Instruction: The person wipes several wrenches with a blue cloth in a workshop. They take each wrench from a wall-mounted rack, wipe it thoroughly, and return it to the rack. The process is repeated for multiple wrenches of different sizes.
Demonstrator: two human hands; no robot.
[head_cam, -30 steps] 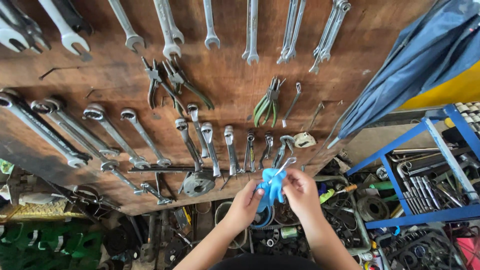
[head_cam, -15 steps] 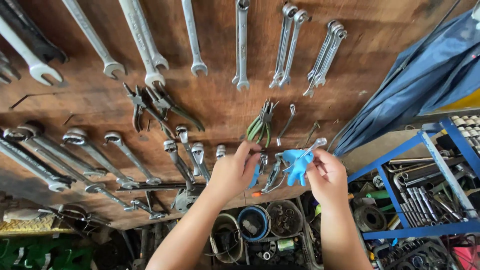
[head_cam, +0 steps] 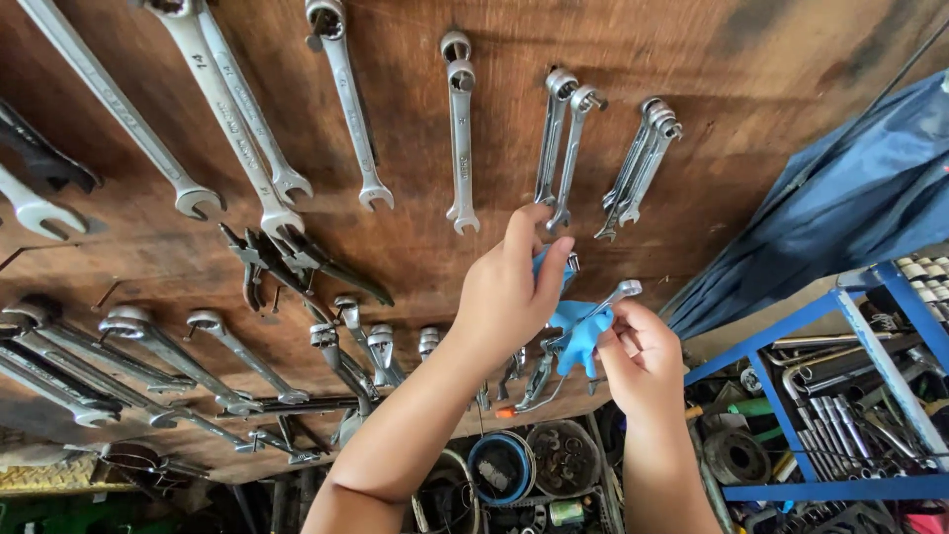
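Note:
My left hand [head_cam: 509, 297] is raised against the brown wooden tool board [head_cam: 751, 168], fingers curled around the upper part of a blue holder [head_cam: 573, 321]. My right hand [head_cam: 643, 356] grips the lower side of that blue holder, and a small silver wrench [head_cam: 605, 305] sticks out of it up and to the right. Both hands sit just below a pair of hanging combination wrenches [head_cam: 559, 148]. The hands hide most of the blue holder.
Many wrenches [head_cam: 341, 99] and pliers [head_cam: 287, 259] hang in rows across the board. A blue tarp [head_cam: 850, 208] hangs at the right above a blue metal rack [head_cam: 850, 326] of tools. Round tins of parts [head_cam: 534, 460] lie below.
Both hands have risen along the board with the blue holder, from the lower row of wrenches toward the upper row. The view has tilted upward.

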